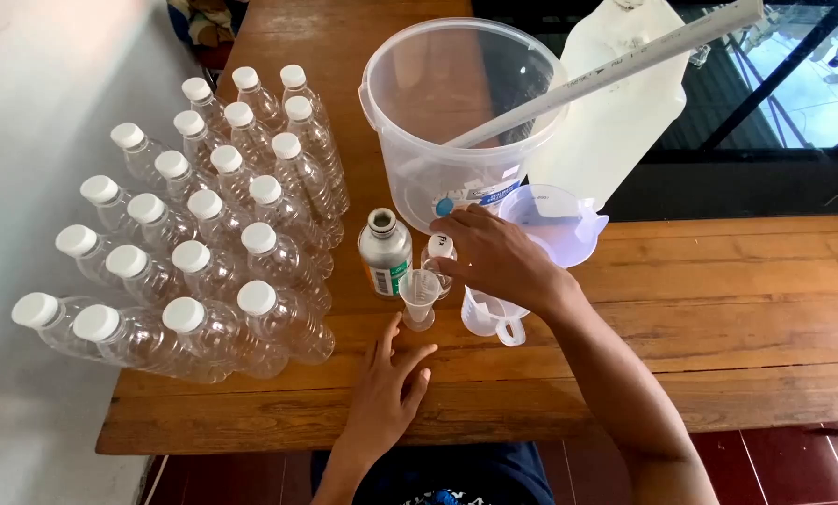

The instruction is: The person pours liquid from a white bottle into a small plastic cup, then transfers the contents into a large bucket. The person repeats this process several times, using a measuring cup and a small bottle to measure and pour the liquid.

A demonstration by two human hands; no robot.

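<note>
One wooden table (737,281) carries everything. A clear plastic bucket (456,103) stands at its far edge with a pale pipe (615,70) leaning in it, and clear capped bottles (204,234) crowd the left side. A metal bottle (384,251) stands just beside a small measuring cylinder (419,297). The right hand (498,257) reaches over a clear jug (494,313), fingers loosely curled about a small white-capped bottle (440,251). The left hand (386,393) lies open and empty near the cylinder.

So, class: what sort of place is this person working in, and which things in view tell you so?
Probably a home or small workshop bench used for mixing and bottling liquid. A wooden table carries rows of capped clear bottles, a clear bucket with a pipe resting in it, and a small measuring cylinder between the hands.
</note>
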